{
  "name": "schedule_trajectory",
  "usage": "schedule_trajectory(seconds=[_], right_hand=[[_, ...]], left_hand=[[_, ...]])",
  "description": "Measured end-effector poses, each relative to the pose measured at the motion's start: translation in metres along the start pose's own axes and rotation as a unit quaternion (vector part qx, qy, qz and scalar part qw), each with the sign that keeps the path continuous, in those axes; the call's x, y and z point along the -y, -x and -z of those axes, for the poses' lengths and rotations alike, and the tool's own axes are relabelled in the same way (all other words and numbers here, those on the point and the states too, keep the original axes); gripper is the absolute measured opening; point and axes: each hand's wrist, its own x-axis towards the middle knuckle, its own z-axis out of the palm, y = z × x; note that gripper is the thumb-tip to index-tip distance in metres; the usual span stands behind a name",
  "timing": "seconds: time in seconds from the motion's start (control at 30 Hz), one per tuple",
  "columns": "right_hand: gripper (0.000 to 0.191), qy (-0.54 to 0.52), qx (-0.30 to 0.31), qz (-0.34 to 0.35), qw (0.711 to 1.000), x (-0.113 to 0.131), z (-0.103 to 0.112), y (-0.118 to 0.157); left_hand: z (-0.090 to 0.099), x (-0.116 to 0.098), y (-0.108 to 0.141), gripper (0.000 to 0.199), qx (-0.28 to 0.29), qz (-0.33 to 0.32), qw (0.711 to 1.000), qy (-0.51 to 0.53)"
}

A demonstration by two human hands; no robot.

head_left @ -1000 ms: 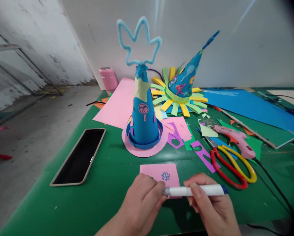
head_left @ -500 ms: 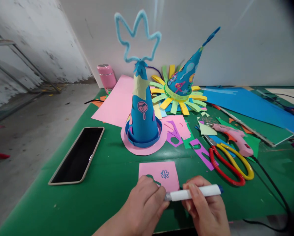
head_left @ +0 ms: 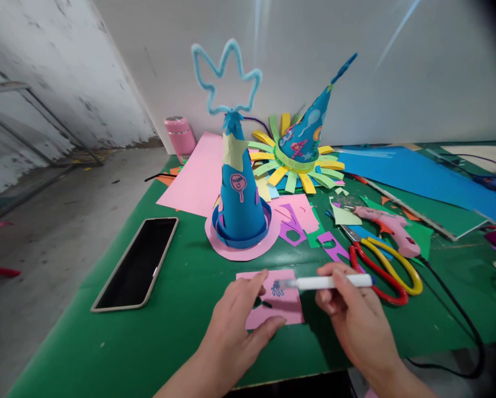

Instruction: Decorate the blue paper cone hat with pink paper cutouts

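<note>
In my right hand (head_left: 349,309) a white marker (head_left: 331,282) with a dark blue end is pinched between thumb and fingers. Its greyish tip is blurred and points left, over the blue flower outline drawn on a small pink paper square (head_left: 289,315). My left hand (head_left: 243,309) rests at the square's left side, thumb and fingers apart, holding nothing. Between them, a cut-out in the paper shows dark green. Just behind stands a blue paper cone hat (head_left: 242,213) with a pink brim and a light blue pipe-cleaner crown (head_left: 231,72).
To the left lies a phone (head_left: 138,265). Scissors (head_left: 391,271) with red and yellow handles and a pink glue gun (head_left: 392,224) are on the right, its cord trailing off. Paper scraps (head_left: 333,246), a second cone hat (head_left: 308,132) and a pink flask (head_left: 180,138) stand farther back.
My left hand has come away from the marker's tip and opened over the paper square. My right hand has moved the marker up, above the drawn flower.
</note>
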Motion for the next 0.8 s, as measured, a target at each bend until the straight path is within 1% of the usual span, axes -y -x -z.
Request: schedule_trajectory(seconds=[0.03,0.07,0.1,0.13,0.17,0.2,0.27,0.3,0.33,0.37,0.4,0.43,0.47,0.53,0.57,0.6,0.7,0.8], right_hand=[[0.015,0.047,-0.012,0.045,0.998,0.004,0.002,-0.006],[0.013,0.118,-0.008,0.098,0.988,0.009,0.005,-0.013],[0.013,0.212,0.011,0.147,0.966,0.013,0.008,-0.020],[0.018,0.310,0.043,0.196,0.929,0.017,0.011,-0.027],[0.022,0.399,0.080,0.244,0.880,0.021,0.015,-0.035],[0.027,0.480,0.115,0.270,0.827,0.024,0.019,-0.042],[0.032,0.607,0.157,0.289,0.724,0.029,0.026,-0.053],[0.035,0.655,0.167,0.281,0.681,0.031,0.028,-0.056],[0.038,0.690,0.169,0.272,0.649,0.033,0.030,-0.057],[0.044,0.710,0.168,0.263,0.631,0.036,0.030,-0.056],[0.050,0.717,0.167,0.255,0.627,0.038,0.029,-0.054],[0.054,0.710,0.170,0.253,0.634,0.040,0.026,-0.051],[0.054,0.694,0.183,0.252,0.649,0.041,0.021,-0.047],[0.040,0.654,0.235,0.244,0.676,0.041,0.009,-0.041],[0.034,0.641,0.266,0.232,0.682,0.040,0.003,-0.038],[0.028,0.633,0.284,0.224,0.685,0.038,-0.004,-0.037],[0.010,0.646,0.288,0.206,0.676,0.033,-0.019,-0.038],[0.007,0.659,0.293,0.199,0.664,0.034,-0.025,-0.042]], left_hand=[[0.001,0.001,0.001,0.038,-0.015,0.006,1.000,-0.006],[0.002,0.001,0.002,0.030,-0.029,0.003,1.000,-0.009],[0.002,0.001,0.002,0.022,-0.038,-0.006,0.999,-0.009],[0.003,0.000,0.003,0.015,-0.040,-0.019,0.999,-0.006],[0.003,-0.001,0.003,0.012,-0.034,-0.031,0.999,-0.004],[0.003,-0.002,0.003,0.011,-0.019,-0.038,0.999,-0.004],[0.002,-0.004,0.001,0.011,0.021,-0.040,0.999,-0.018],[0.001,-0.005,0.000,0.011,0.043,-0.039,0.998,-0.029],[0.001,-0.006,-0.001,0.012,0.061,-0.037,0.997,-0.042],[0.000,-0.007,-0.002,0.013,0.077,-0.036,0.995,-0.052],[0.000,-0.008,-0.003,0.016,0.090,-0.034,0.994,-0.058],[0.000,-0.008,-0.004,0.017,0.098,-0.033,0.993,-0.061],[0.000,-0.008,-0.004,0.018,0.104,-0.031,0.992,-0.062],[0.000,-0.008,-0.003,0.019,0.107,-0.028,0.992,-0.062],[0.000,-0.008,-0.002,0.019,0.106,-0.028,0.992,-0.061],[0.000,-0.008,-0.001,0.019,0.106,-0.029,0.992,-0.060],[0.001,-0.008,0.001,0.020,0.107,-0.032,0.992,-0.058],[0.000,-0.008,0.002,0.020,0.107,-0.030,0.992,-0.063]])
